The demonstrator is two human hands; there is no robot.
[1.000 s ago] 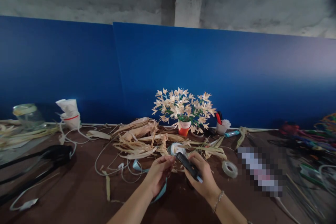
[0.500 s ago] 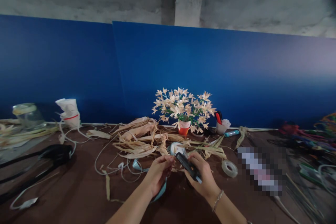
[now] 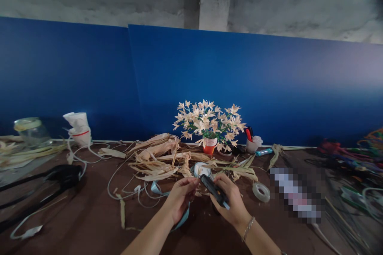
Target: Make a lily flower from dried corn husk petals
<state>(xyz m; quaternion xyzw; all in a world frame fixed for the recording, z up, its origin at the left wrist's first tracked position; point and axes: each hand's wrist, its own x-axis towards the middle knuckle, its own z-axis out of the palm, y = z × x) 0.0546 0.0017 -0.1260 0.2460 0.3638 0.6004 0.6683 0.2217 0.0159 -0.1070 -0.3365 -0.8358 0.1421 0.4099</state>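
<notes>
Apparently right hand [image 3: 232, 203] clamped on black tool [image 3: 214, 190]; left hand [image 3: 180, 200] curled above blue ribbon [image 3: 183, 216], grip unclear.

1. The black handheld tool [image 3: 214, 191] has rolled in the right hand [image 3: 232, 203], and a slimmer side of its body now faces the camera
2. The tool's pale blue tip [image 3: 226, 206] has dropped slightly toward 6 o'clock
3. The left hand [image 3: 180, 199] has eased very slightly toward 9 o'clock
4. The head camera's view has drifted: the roll of tape [image 3: 261, 192] and the glass jar [image 3: 31, 131] both sit slightly nearer 9 o'clock in the frame, and the top edge of the blue board [image 3: 74, 79] rides a little higher
</notes>
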